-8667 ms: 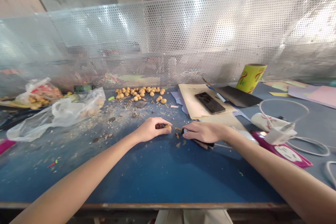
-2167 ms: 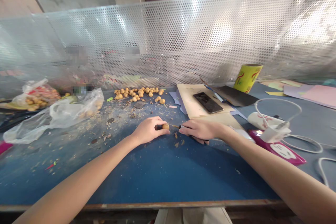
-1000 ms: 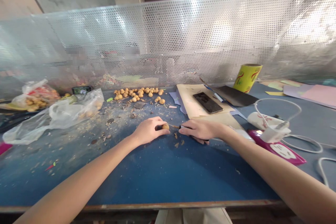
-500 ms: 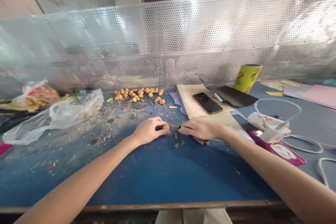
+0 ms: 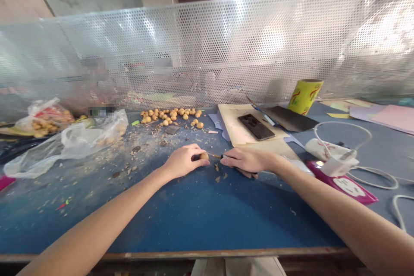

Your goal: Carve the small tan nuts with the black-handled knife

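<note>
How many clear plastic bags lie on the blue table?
2. A clear plastic bag with red print, holding tan round pieces, lies at the far left of the blue table; a second crumpled clear plastic bag lies just in front of it. More could be hidden.

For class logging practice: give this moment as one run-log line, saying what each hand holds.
left hand: tan nut | right hand: small knife, blade toward nut | blue table, shavings

The person wears pale trousers (image 5: 237, 267), both forearms (image 5: 97, 220) bare.
</note>
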A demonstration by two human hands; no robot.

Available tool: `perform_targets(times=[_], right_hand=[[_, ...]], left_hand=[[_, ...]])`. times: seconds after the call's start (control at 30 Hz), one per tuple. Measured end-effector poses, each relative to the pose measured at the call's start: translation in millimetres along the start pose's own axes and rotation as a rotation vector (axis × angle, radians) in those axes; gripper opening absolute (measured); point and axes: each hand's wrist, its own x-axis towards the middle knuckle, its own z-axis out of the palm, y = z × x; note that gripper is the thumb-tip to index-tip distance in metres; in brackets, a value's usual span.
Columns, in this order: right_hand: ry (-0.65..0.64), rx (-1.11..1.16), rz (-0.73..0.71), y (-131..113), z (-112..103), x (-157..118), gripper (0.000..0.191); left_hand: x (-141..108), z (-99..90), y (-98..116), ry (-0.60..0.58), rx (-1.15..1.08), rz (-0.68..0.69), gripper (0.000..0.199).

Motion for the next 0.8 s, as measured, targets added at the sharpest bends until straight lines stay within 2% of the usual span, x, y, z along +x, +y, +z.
perform_targets(times=[0.57,0.63,0.8], right_hand=[[-0.002,0.015,-0.011,3.8,-0.9,-1.1,0.046],[0.074,-0.02,-0.039,6.7,-5.3,-3.2,0.045],[0.388,-0.243,-0.174,15.7,-18.1,-8.7,0.039]], left_hand=[[0.2,0.7,-0.4,0.0,0.027,0.014,0.043],[0.2,1.2,-1.5,-0.004,0.04,0.016,0.043],[0.3,0.7,-5.0,0.032,0.001,0.036,0.038]])
